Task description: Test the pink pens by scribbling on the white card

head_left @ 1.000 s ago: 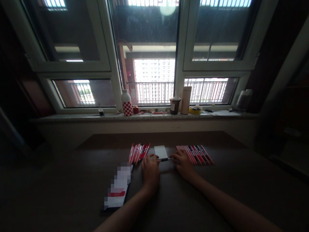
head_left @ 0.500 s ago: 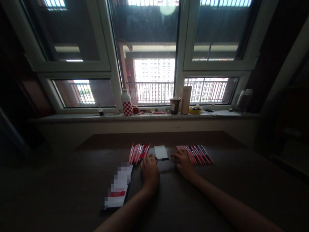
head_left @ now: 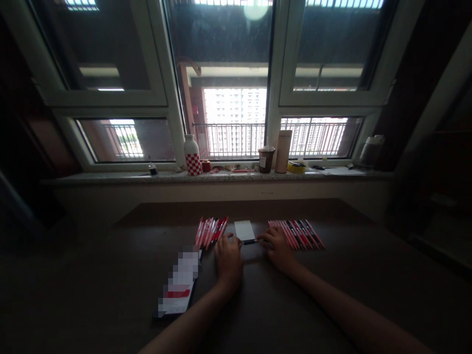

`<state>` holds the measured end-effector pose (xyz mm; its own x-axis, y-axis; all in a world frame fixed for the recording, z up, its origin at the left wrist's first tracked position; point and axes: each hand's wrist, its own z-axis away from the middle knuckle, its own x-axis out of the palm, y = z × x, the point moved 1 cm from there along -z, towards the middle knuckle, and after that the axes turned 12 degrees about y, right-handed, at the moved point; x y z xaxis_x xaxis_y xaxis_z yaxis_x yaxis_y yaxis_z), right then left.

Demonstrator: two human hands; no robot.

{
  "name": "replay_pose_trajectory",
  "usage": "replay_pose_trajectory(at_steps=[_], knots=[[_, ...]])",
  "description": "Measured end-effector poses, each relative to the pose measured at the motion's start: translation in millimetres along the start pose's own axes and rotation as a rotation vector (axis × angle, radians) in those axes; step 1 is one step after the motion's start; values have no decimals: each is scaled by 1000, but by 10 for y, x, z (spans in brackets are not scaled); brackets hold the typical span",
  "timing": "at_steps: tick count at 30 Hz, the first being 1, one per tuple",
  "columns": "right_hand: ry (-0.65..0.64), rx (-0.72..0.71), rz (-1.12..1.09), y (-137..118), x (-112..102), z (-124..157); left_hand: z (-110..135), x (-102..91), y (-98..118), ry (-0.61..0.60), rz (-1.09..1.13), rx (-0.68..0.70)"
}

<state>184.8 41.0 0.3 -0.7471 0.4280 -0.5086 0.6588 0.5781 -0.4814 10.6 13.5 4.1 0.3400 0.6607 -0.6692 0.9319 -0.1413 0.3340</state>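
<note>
A dark pen (head_left: 249, 242) lies crosswise between my two hands, at the near edge of a small white pad (head_left: 244, 230). My left hand (head_left: 228, 260) has its fingers closed on the pen's left end. At the right end, the fingers of my right hand (head_left: 276, 248) pinch it too. Beyond my left hand lies a group of pink, red and black pens (head_left: 210, 232). A second row of similar pens (head_left: 300, 234) rests just beyond and right of my right hand.
A phone-like flat object (head_left: 180, 285), its face blurred out, lies on the dark table (head_left: 332, 305) by my left forearm. On the windowsill stand a checkered bottle (head_left: 192, 156), a drink cup (head_left: 266, 160), a tall beige cylinder (head_left: 283, 151) and a yellow roll (head_left: 296, 167).
The view has shifted very slightly. Both hands stay on the pen in nearly the same place, with the right fingers a touch closer to the left.
</note>
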Motion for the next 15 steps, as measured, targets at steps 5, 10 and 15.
replay_pose_trajectory(at_steps=[5,10,15], knots=[[3,-12,8,-23,-15,3,-4,-5,7,-11,18,9],[-6,-6,8,-20,-12,-4,1,9,4,4,38,-6],[7,-4,9,-20,-11,-9,4,-3,8,-10,30,-5]])
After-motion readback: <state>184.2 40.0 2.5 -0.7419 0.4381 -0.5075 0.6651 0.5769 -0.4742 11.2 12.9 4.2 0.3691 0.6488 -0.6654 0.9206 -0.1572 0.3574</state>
